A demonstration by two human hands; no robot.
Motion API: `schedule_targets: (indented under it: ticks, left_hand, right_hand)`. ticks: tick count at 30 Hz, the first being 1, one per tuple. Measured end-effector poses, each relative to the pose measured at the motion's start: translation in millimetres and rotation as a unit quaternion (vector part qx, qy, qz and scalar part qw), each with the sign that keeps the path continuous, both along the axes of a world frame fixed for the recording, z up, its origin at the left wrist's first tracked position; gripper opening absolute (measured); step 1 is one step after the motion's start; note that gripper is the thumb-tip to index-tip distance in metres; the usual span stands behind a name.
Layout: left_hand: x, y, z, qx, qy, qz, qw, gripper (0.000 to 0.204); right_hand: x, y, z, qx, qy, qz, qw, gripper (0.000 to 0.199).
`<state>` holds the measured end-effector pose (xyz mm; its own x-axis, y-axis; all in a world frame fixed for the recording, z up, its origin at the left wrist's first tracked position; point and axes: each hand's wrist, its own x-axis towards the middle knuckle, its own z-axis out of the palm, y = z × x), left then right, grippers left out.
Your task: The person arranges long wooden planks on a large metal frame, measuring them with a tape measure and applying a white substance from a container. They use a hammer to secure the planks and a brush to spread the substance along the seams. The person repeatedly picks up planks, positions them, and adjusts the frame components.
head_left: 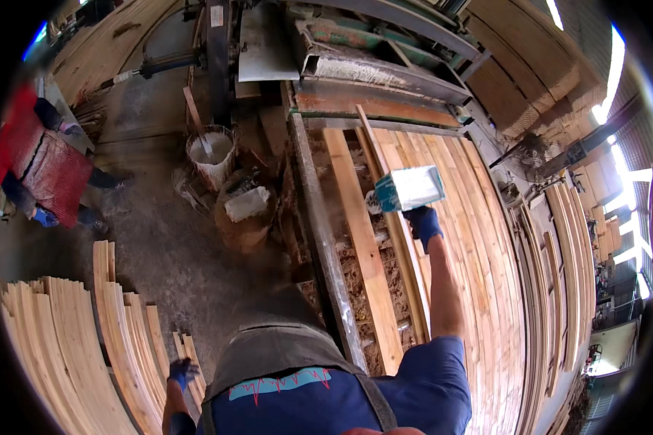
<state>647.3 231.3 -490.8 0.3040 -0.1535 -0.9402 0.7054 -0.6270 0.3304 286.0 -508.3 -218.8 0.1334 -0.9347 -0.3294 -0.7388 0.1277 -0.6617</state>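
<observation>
My right hand point(422, 223), in a dark blue glove, is closed on a teal box-shaped tool with a white face point(419, 187). I hold it over a narrow board point(397, 239), which lies lengthwise beside a row of close-laid boards point(457, 203). To the left, a single loose board point(363, 250) lies apart across the frame. My left hand point(183, 372), in a blue glove, hangs low at the left with its fingers apart, close to the ends of some short boards point(187, 344). Whether it touches them is hard to tell.
A metal rail point(323, 239) edges the frame. Beyond it stand a white-crusted bucket point(212, 156) with a stick and a stump-like stand point(245, 225). Board stacks point(58, 326) rise at left and right point(551, 275). A co-worker in a red apron point(47, 159) stands at far left; machinery point(384, 65) lies ahead.
</observation>
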Motion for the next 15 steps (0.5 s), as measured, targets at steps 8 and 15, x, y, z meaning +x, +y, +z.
schedule_targets:
  ticks: [8, 15]
  left_hand:
    - [113, -116, 13, -0.035, -0.088, 0.023, 0.995, 0.038]
    - [102, -192, 39, -0.022, -0.033, -0.027, 0.999, 0.03]
  right_hand:
    - [127, -154, -7, -0.023, -0.01, 0.017, 1.0, 0.035]
    - [215, -299, -36, -0.129, 0.047, 0.039, 0.99, 0.036]
